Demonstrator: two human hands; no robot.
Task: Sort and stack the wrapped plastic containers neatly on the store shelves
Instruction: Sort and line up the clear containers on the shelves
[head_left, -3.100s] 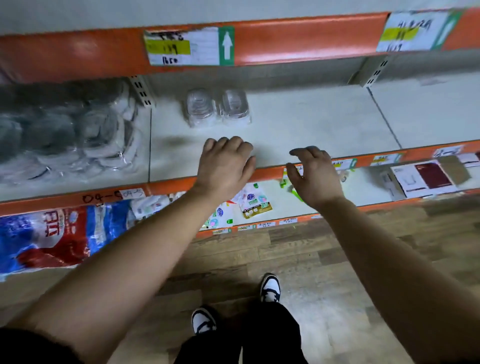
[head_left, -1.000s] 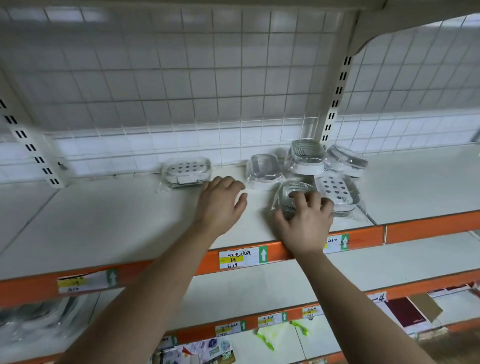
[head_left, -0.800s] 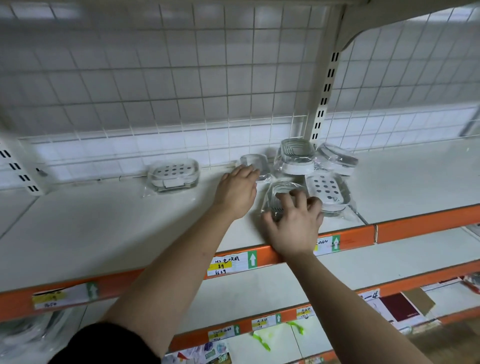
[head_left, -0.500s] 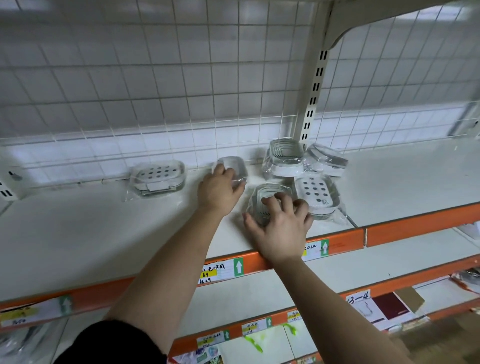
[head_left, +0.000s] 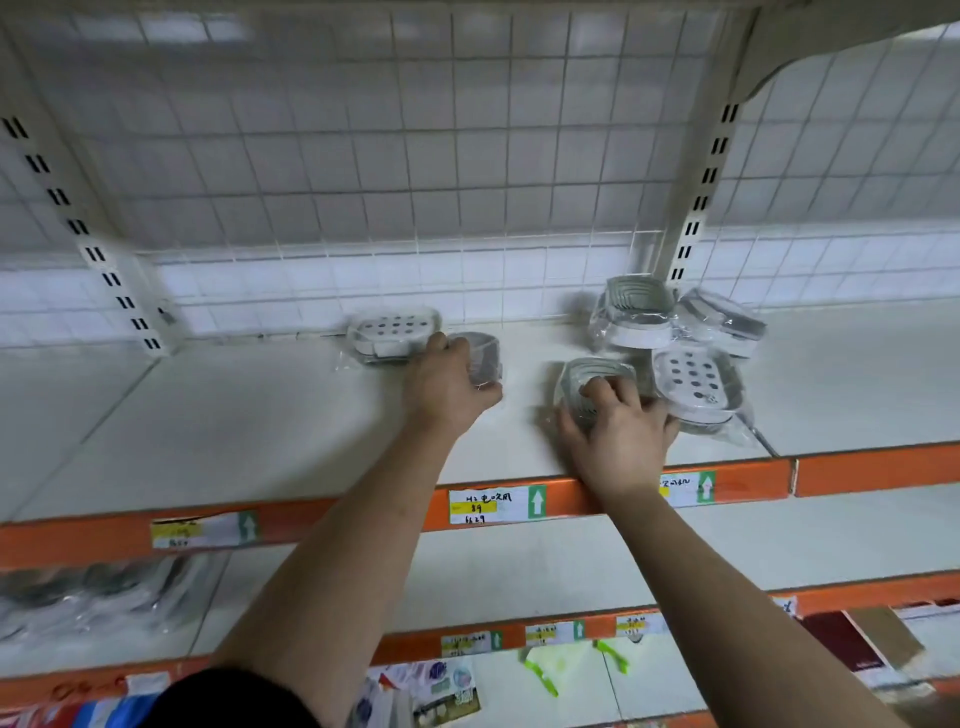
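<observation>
Gripping a small wrapped container (head_left: 483, 356) with the left hand (head_left: 449, 387), fingers curled over it. It sits mid-depth on the shelf (head_left: 249, 415), and the hand hides most of its near side. Whether it's flat or tipped, can't tell.

Right hand (head_left: 618, 431) is clamped over a ribbed container (head_left: 597, 376) near the shelf's front edge: fingers bent onto the top, thumb down its left side.

Neighbours:
- perforated container (head_left: 392, 332) lies flat by the back edge, just left of the small one and touching or nearly so; it blocks any slide further left along the back
- second perforated container (head_left: 696, 389) is tilted in loose wrap, hard against the right hand's fingers
- back ribbed container (head_left: 636, 312) stands behind those two, propped up near the back edge
- tilted container (head_left: 719, 319) leans at its right side

That right-hand cluster crowds the foot of the slotted upright (head_left: 698, 208). Wire grid (head_left: 363, 156) closes the back.

Orange front rail (head_left: 363, 512) carries a price label (head_left: 496, 506) between the two forearms.

Lower shelf (head_left: 519, 561) holds wrapped stock (head_left: 78, 597) at its left end.
</observation>
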